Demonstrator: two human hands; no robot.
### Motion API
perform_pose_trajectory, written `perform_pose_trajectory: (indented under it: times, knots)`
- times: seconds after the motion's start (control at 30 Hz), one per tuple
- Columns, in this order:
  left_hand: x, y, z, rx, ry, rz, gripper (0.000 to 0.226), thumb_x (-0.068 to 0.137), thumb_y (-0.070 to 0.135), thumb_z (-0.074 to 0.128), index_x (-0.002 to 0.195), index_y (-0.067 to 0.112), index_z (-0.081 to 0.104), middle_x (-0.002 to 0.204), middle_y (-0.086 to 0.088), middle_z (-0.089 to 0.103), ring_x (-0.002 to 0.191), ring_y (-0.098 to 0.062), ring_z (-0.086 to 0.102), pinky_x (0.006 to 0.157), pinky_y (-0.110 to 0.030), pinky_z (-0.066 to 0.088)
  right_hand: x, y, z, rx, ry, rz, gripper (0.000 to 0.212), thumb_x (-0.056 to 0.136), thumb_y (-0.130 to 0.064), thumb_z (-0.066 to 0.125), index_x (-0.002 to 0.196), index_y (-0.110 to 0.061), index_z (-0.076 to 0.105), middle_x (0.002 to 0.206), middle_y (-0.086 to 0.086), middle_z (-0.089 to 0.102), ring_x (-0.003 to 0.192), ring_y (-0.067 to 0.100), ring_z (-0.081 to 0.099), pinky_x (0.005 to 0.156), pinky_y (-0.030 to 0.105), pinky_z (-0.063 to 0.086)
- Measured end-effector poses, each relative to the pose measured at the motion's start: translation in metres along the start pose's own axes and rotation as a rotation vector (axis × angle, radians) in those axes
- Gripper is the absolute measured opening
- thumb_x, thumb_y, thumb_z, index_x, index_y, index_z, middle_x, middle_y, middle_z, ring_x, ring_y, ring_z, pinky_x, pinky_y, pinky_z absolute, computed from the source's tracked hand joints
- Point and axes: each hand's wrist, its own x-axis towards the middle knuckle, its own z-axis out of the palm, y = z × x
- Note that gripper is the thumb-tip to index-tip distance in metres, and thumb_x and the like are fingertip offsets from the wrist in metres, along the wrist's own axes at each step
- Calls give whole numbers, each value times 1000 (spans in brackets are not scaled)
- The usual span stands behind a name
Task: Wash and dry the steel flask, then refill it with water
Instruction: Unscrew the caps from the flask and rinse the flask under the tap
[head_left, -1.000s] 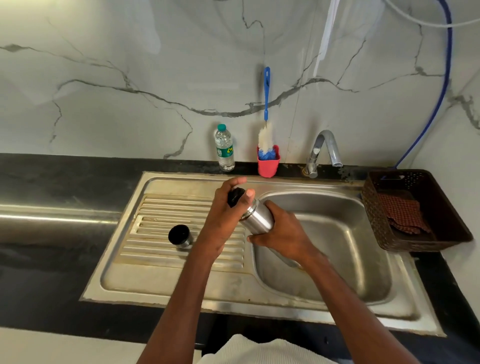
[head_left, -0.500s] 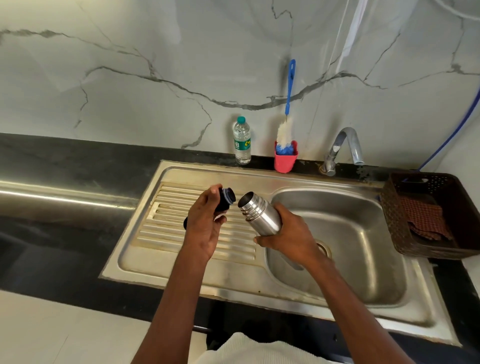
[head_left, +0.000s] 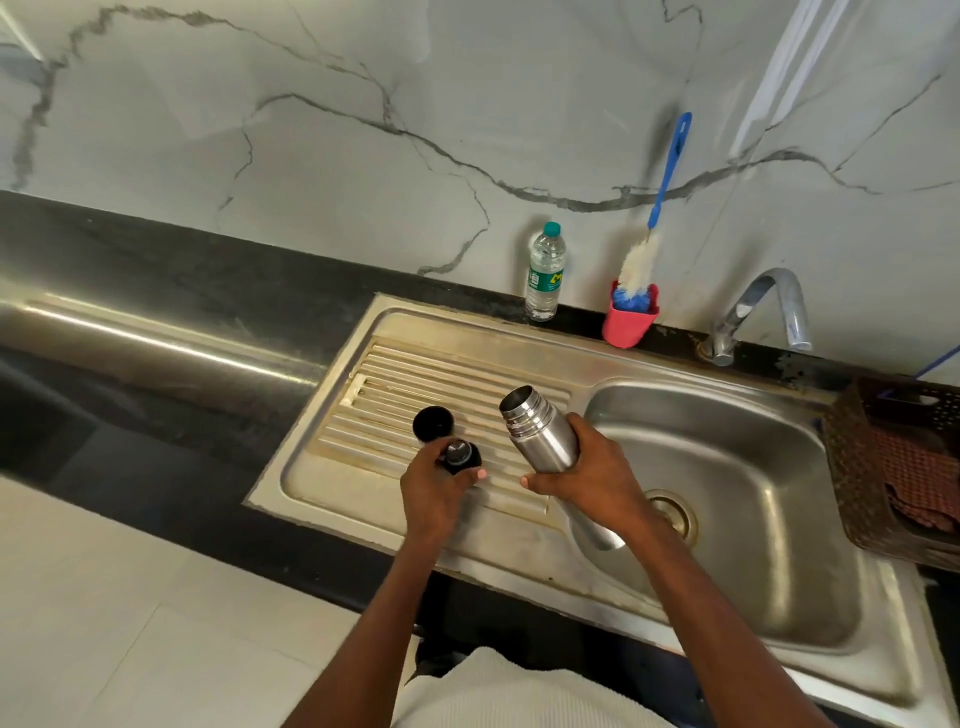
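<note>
Flask (head_left: 540, 436) clamped in your right hand (head_left: 587, 478) tilts mouth-up leftward, while your left hand (head_left: 434, 491) pinches its stopper (head_left: 461, 455) just beside the cap (head_left: 432, 422).

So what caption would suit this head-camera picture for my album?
Right hand holds the open steel flask by the sink; left hand holds its stopper.

Both my forearms reach forward. My left hand (head_left: 434, 486) curls its fingers round the stopper (head_left: 461, 455); my right hand (head_left: 587, 473) grips the tilted flask (head_left: 543, 439).
</note>
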Motion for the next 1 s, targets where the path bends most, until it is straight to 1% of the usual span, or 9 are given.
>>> perform_pose_trajectory:
  times: [0.13, 0.23, 0.43, 0.53, 0.63, 0.73, 0.8, 0.9, 1.0]
  knots:
    - [-3, -5, 7, 151, -43, 123, 64, 71, 22, 95, 129, 21, 67, 126, 11, 62, 115, -14, 63, 99, -30, 50, 3, 3, 4, -1, -9, 14, 71, 60, -38, 98, 119, -35, 58, 102, -14, 67, 88, 4, 66, 71, 26, 52]
    - [-7, -3, 10, 282, -63, 174, 59, 78, 20, 90, 132, 20, 65, 136, 9, 54, 120, -17, 60, 97, -26, 43, 4, 6, 4, -2, -6, 20, 70, 60, -38, 97, 118, -35, 58, 102, -15, 67, 87, 3, 65, 70, 24, 50]
    - [-6, -7, 12, 448, -39, 256, 75, 79, 38, 87, 144, 28, 52, 143, 4, 53, 127, -20, 56, 102, -43, 54, 3, 15, -3, 69, 37, 46, 73, 64, -42, 97, 122, -33, 53, 106, -16, 66, 90, 1, 64, 68, 19, 47]
    - [-17, -2, 10, 505, 38, 357, 65, 87, 43, 80, 144, 25, 53, 139, 2, 55, 125, -20, 53, 101, -42, 52, 1, 21, -10, 189, 94, 100, 76, 69, -42, 95, 126, -30, 47, 109, -18, 63, 94, 2, 65, 68, 16, 47]
    - [-24, 6, 12, 503, 104, 516, 43, 99, 41, 65, 137, 21, 60, 135, -2, 62, 124, -23, 58, 102, -45, 49, -2, 35, -21, 333, 167, 159, 76, 73, -35, 94, 130, -26, 44, 113, -12, 65, 98, 5, 66, 67, 13, 50]
    - [-26, 21, 26, 465, 96, 629, 31, 102, 34, 62, 130, 21, 65, 128, -1, 67, 117, -24, 63, 101, -44, 50, -6, 51, -34, 440, 348, 187, 76, 74, -25, 94, 132, -24, 45, 116, -5, 67, 101, 11, 68, 76, 23, 55]
    - [-27, 33, 39, 437, 64, 678, 28, 102, 29, 65, 129, 20, 66, 126, -1, 68, 114, -24, 65, 99, -45, 52, -9, 59, -49, 537, 479, 201, 73, 75, -13, 92, 132, -21, 47, 114, -2, 68, 97, 7, 69, 78, 27, 57]
    - [-27, 43, 56, 462, 13, 725, 29, 100, 21, 68, 129, 19, 67, 126, -1, 69, 116, -24, 64, 101, -45, 51, -15, 72, -72, 573, 450, 205, 68, 72, 7, 87, 125, -15, 51, 103, -1, 68, 82, -2, 67, 70, 20, 54]
    - [-24, 52, 71, 515, -64, 714, 34, 96, 18, 68, 130, 21, 66, 128, 0, 69, 120, -25, 63, 104, -44, 49, -20, 93, -84, 578, 515, 235, 69, 67, 4, 91, 118, -19, 52, 102, 1, 68, 87, 7, 66, 74, 27, 54]
